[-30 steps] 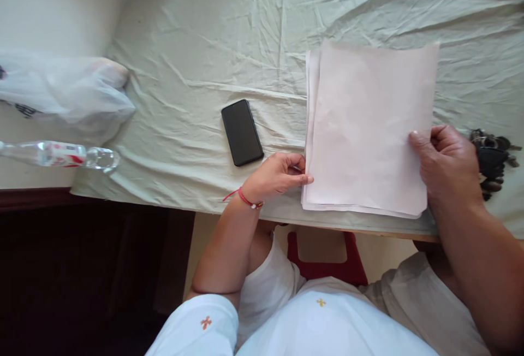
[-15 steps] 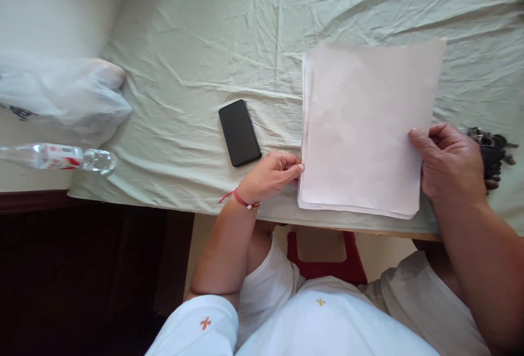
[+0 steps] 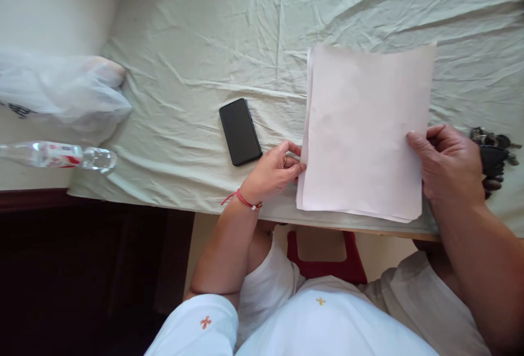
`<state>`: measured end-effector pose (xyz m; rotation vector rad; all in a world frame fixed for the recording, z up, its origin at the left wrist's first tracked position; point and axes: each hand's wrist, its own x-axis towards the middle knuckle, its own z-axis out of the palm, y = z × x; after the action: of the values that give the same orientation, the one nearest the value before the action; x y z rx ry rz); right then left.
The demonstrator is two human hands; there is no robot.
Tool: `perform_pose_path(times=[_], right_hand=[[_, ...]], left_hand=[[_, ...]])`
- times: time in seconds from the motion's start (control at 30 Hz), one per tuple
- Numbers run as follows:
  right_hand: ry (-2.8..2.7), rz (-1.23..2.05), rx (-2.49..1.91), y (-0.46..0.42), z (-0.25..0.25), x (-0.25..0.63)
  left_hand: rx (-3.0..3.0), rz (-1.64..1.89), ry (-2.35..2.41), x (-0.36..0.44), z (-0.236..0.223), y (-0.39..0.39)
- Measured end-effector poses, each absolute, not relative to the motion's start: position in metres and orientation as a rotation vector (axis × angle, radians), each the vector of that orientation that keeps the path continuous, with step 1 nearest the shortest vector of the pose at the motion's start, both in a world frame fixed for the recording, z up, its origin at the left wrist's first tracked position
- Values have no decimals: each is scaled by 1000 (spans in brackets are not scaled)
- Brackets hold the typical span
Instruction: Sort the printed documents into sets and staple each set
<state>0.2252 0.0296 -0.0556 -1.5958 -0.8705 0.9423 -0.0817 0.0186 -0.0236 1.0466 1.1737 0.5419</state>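
A stack of white paper sheets (image 3: 364, 132) is held over the cloth-covered table's near edge, its sheets slightly out of line at the left and bottom. My right hand (image 3: 450, 162) grips the right edge, thumb on top and fingers underneath. At the left edge, my left hand (image 3: 280, 167) pinches the sheets low down between thumb and fingers; a ring and a red string bracelet show on it. The fingers beneath the paper are hidden. Just left of that hand lies a black smartphone (image 3: 240, 132), screen dark.
A bunch of keys (image 3: 493, 156) lies beyond my right hand. On the left are a clear bottle (image 3: 61, 155) on its side and a white plastic bag (image 3: 65, 96). The pale green tablecloth (image 3: 196, 45) is wrinkled. A red stool (image 3: 327, 271) shows below the table edge.
The paper's top right corner has moved left and slightly down, and the sheets line up differently at the left. My left index finger has risen along the edge. Both hands keep hold.
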Motion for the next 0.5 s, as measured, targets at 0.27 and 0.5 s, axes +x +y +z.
perform_pose_path(times=[0.27, 0.5], right_hand=[[-835, 990, -1563, 28, -55, 223], [-931, 948, -1623, 24, -58, 227]], left_hand=[[1084, 512, 1181, -80, -29, 21], [1104, 492, 1203, -79, -29, 21]])
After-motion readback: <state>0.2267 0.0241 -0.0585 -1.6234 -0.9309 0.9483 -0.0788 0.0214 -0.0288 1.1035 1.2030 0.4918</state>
